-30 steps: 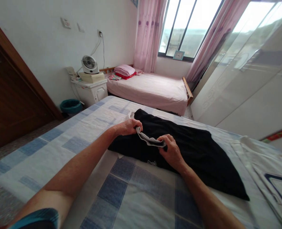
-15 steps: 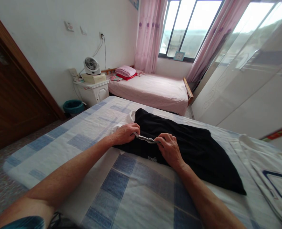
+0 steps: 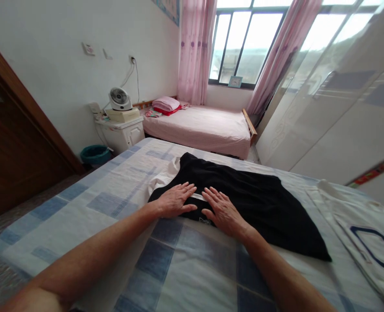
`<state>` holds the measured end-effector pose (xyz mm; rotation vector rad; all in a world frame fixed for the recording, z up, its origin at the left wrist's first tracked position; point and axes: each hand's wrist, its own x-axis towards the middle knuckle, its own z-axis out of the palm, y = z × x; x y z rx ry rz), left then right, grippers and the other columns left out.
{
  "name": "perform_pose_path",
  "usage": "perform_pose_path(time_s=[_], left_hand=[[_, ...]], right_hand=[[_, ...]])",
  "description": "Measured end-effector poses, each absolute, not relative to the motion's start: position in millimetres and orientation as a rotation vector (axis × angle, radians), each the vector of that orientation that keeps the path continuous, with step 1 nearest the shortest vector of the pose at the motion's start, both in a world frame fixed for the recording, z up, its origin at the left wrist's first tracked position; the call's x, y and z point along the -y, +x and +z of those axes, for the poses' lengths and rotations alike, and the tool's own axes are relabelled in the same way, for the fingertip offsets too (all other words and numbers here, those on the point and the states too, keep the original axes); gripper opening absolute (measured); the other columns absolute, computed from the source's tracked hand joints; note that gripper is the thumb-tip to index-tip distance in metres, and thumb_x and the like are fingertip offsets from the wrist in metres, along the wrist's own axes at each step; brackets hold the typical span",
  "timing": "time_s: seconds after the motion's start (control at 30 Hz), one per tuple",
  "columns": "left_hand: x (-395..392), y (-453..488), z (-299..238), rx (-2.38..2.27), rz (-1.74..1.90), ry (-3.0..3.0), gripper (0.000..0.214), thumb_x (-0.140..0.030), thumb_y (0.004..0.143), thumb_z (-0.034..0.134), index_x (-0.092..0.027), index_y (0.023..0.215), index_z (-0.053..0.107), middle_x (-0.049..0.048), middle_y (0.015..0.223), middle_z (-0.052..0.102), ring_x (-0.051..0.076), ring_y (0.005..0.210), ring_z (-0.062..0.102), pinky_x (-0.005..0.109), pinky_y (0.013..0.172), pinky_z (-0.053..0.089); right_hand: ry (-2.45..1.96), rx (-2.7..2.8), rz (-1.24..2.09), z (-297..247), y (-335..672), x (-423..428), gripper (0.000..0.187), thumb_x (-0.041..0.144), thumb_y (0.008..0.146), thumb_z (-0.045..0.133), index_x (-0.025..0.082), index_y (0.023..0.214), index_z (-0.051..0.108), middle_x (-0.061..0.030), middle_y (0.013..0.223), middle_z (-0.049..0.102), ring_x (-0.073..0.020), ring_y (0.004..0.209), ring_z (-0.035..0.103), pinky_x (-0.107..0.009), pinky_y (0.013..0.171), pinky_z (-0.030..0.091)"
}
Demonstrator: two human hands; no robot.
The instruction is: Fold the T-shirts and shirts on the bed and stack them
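A black garment lies spread on the blue-and-white checked bed in front of me. My left hand rests flat on its near left edge, fingers stretched out. My right hand lies flat beside it, fingers spread, pressing the same edge. Between the two hands a thin strip of the garment's white trim shows. A bit of white cloth sticks out from under the garment's far left corner.
A white garment with dark blue piping lies at the bed's right. Beyond stand a pink bed, a white nightstand bearing a small fan, a teal bin, and a glossy wardrobe on the right.
Both hands pinched the garment's white-trimmed edge and held it slightly raised. They have laid it down and opened flat on the garment.
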<state>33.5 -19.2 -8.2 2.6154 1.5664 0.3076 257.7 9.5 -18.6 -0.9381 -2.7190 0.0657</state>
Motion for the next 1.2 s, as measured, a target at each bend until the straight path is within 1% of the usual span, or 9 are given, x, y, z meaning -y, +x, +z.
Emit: perform_pose_path(time_s=[0.07,0.13,0.27,0.4,0.57,0.67,0.8,1.0,1.2], left_hand=[[22.2,31.2,-16.6,-1.623,0.256,2.524,0.075,-0.06,0.087,0.042,-0.009,0.142,0.037,0.0165,0.15,0.032,0.027,0.141,0.025,0.038,0.114,0.021],[20.2,25.0,-15.4,-1.606,0.265,2.457,0.073,-0.06,0.087,0.042,-0.009,0.139,0.043,0.0159,0.15,0.033,0.026,0.14,0.028,0.037,0.114,0.023],[-9.0,5.4,6.7,-1.652,0.532,2.304,0.052,-0.052,0.09,0.039,-0.017,0.12,0.063,0.0096,0.136,0.055,0.022,0.126,0.05,0.03,0.107,0.035],[-65.5,-14.7,25.0,-1.893,0.844,2.057,0.04,-0.043,0.084,0.047,-0.016,0.103,0.069,0.0118,0.122,0.064,0.025,0.12,0.054,0.032,0.105,0.036],[-129.7,-23.8,22.9,-1.947,0.815,1.826,0.026,-0.044,0.076,0.056,-0.022,0.07,0.068,0.0069,0.075,0.071,0.026,0.094,0.065,0.028,0.077,0.048],[-151.6,-22.1,15.9,-1.939,0.809,1.736,0.029,-0.048,0.068,0.062,-0.021,0.059,0.064,0.0047,0.057,0.064,0.025,0.075,0.066,0.026,0.06,0.046],[-165.0,-19.3,8.8,-1.877,0.844,1.651,0.027,-0.044,0.059,0.067,-0.017,0.059,0.064,0.0023,0.053,0.061,0.021,0.061,0.062,0.025,0.05,0.042],[-168.6,-19.4,11.1,-1.759,0.93,1.567,0.015,-0.025,0.051,0.061,-0.016,0.062,0.061,-0.0019,0.05,0.058,0.014,0.051,0.055,0.022,0.046,0.038],[-154.7,-15.3,29.0,-1.551,1.108,1.567,0.042,-0.02,0.052,0.052,-0.015,0.093,0.061,-0.0005,0.068,0.066,0.013,0.056,0.057,0.022,0.051,0.042]], right_hand=[[-1.008,2.733,0.146,-20.8,261.4,-8.0,0.055,0.048,0.094,0.039,0.018,0.138,0.047,-0.0102,0.148,0.039,-0.0239,0.139,0.03,-0.045,0.112,0.025],[-1.023,2.719,0.226,-16.7,269.4,-7.9,0.055,0.05,0.093,0.038,0.02,0.137,0.049,-0.0089,0.148,0.039,-0.0243,0.138,0.031,-0.046,0.112,0.025],[-1.088,2.494,0.365,1.5,309.1,-32.7,0.046,0.046,0.094,0.038,0.023,0.13,0.056,-0.0059,0.144,0.046,-0.0211,0.13,0.045,-0.039,0.109,0.034],[-1.487,2.054,0.164,10.6,380.4,-98.8,0.045,0.037,0.09,0.041,0.014,0.125,0.059,-0.012,0.131,0.058,-0.0237,0.122,0.052,-0.037,0.106,0.037],[-2.012,1.89,0.087,0.3,451.4,-174.5,0.055,0.034,0.087,0.04,0.003,0.13,0.054,-0.0211,0.133,0.054,-0.031,0.122,0.051,-0.041,0.102,0.039],[-2.035,1.9,0.109,-8.2,463.7,-197.1,0.053,0.034,0.083,0.046,0.008,0.128,0.057,-0.0178,0.131,0.057,-0.0295,0.119,0.054,-0.039,0.097,0.043],[-1.995,1.958,0.141,-16.1,460.6,-212.3,0.046,0.029,0.075,0.054,0.021,0.119,0.065,-0.0085,0.12,0.066,-0.024,0.108,0.06,-0.032,0.09,0.047],[-2.012,1.975,0.135,-17.6,456.2,-222.4,0.031,0.023,0.07,0.053,0.018,0.094,0.072,-0.0086,0.095,0.072,-0.0223,0.089,0.065,-0.028,0.077,0.047],[-1.965,1.882,0.026,-0.5,458.3,-206.2,0.036,0.026,0.078,0.043,0.015,0.103,0.065,-0.0116,0.096,0.07,-0.0229,0.088,0.064,-0.031,0.078,0.045]])
